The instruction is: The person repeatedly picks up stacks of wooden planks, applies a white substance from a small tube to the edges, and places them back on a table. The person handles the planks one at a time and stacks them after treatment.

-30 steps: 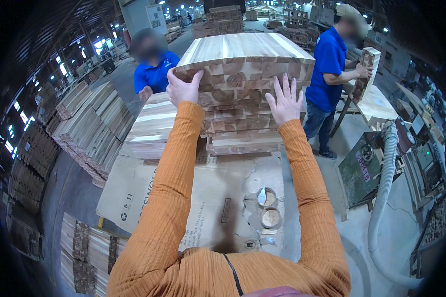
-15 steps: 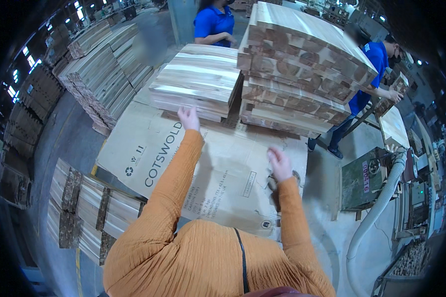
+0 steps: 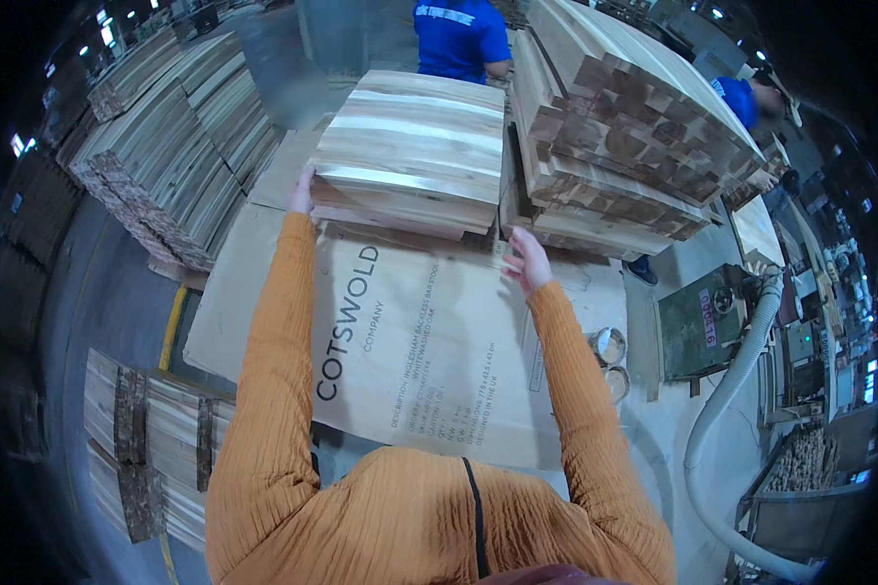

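A short stack of pale, striped wooden panels [image 3: 410,136] lies on a flattened cardboard sheet [image 3: 429,322] in front of me. My left hand [image 3: 303,192] rests against the stack's front left corner, its fingers stretched along the left side. Just off the front right corner is my right hand [image 3: 527,259], open, fingers apart and nothing in it. Whether its fingertips touch the wood I cannot tell.
A taller pile of thick wooden blocks [image 3: 644,122] rises close on the right. More stacked boards stand at the far left [image 3: 166,166] and near left [image 3: 156,439]. Two people in blue shirts stand beyond. A green machine [image 3: 698,317] with a grey hose [image 3: 727,400] is at right.
My left hand has moved left to the stack's corner. My right hand has reached forward toward its right corner. The view has shifted, and one person beyond has turned away.
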Demonstrator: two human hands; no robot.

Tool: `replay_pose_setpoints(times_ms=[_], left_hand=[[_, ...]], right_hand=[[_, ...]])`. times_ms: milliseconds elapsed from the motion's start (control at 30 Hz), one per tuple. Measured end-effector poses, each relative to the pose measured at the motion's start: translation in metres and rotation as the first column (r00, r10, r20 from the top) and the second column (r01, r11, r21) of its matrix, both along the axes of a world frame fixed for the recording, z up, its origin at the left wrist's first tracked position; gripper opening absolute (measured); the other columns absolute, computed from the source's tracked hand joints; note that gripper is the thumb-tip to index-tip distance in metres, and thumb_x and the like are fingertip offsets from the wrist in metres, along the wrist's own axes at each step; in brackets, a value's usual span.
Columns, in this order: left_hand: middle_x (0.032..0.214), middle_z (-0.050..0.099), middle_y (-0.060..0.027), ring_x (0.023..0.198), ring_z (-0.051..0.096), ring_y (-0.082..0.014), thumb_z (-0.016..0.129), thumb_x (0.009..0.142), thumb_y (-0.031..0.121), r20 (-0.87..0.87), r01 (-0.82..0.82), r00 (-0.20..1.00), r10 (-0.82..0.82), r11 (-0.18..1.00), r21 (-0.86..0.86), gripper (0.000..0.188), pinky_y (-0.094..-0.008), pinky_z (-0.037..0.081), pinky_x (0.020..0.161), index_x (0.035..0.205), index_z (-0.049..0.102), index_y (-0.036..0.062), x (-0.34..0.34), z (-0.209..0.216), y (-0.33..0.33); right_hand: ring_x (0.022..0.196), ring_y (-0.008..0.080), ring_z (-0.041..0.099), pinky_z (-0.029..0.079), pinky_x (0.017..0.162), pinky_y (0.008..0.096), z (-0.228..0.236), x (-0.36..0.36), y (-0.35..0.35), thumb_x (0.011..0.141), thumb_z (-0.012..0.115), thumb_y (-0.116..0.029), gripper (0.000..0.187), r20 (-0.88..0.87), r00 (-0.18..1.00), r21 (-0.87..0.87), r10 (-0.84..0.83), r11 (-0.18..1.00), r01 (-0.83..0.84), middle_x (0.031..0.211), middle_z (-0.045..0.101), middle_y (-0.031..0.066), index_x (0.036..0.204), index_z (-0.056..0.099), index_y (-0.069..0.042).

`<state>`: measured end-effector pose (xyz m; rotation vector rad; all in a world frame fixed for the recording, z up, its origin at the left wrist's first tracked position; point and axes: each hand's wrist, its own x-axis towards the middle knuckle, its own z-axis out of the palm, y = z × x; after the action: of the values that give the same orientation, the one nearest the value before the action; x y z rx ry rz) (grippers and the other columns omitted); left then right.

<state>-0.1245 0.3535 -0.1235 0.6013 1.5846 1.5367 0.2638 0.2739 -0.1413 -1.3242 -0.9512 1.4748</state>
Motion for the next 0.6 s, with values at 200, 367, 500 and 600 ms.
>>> replay_pose_setpoints(times_ms=[200, 367, 500, 600], left_hand=[[0.134, 0.035, -0.0112, 0.118, 0.035, -0.0314, 0.059, 0.065, 0.062, 0.157, 0.334, 0.932, -0.326, 0.942, -0.026, 0.089, -0.0517, 0.027, 0.093, 0.134, 0.032, 0.0122, -0.028, -0.006, 0.026], [0.12, 0.049, -0.0109, 0.108, 0.046, -0.0252, 0.059, 0.073, 0.053, 0.247, 0.324, 0.905, -0.346, 0.938, 0.126, 0.071, -0.0431, 0.034, 0.088, 0.126, 0.041, 0.0101, -0.025, -0.014, 0.033], [0.117, 0.05, -0.0102, 0.106, 0.048, -0.023, 0.057, 0.077, 0.047, 0.266, 0.328, 0.896, -0.354, 0.934, 0.139, 0.062, -0.0414, 0.039, 0.083, 0.125, 0.043, 0.0108, -0.034, -0.02, 0.029], [0.118, 0.049, -0.0095, 0.106, 0.047, -0.0235, 0.057, 0.075, 0.051, 0.258, 0.385, 0.878, -0.404, 0.915, 0.121, 0.066, -0.0428, 0.038, 0.085, 0.126, 0.04, 0.0128, -0.041, -0.029, 0.017]], right_hand=[[0.122, 0.034, 0.031, 0.031, 0.093, 0.0494, 0.01, -0.029, 0.09, 0.074, 0.055, -0.057, 0.08, 0.026, 0.998, -0.118, -0.053, 0.991, 0.056, 0.143, 0.024, 0.0095, 0.136, 0.027, -0.014], [0.104, 0.0243, 0.05, 0.043, 0.084, 0.0424, 0.006, -0.049, 0.111, 0.072, 0.063, -0.043, 0.055, -0.313, 0.946, 0.029, -0.086, 0.995, 0.1, 0.114, 0.053, 0.0097, 0.117, 0.051, -0.013], [0.099, 0.0257, 0.054, 0.043, 0.087, 0.0397, 0.006, -0.058, 0.108, 0.071, 0.066, -0.041, 0.055, -0.377, 0.916, -0.032, -0.136, 0.991, 0.133, 0.109, 0.056, 0.0111, 0.113, 0.051, -0.008], [0.1, 0.0256, 0.053, 0.044, 0.087, 0.0408, 0.007, -0.061, 0.094, 0.069, 0.067, -0.042, 0.056, -0.337, 0.925, -0.034, -0.176, 0.984, 0.175, 0.109, 0.056, 0.0104, 0.112, 0.052, -0.008]])
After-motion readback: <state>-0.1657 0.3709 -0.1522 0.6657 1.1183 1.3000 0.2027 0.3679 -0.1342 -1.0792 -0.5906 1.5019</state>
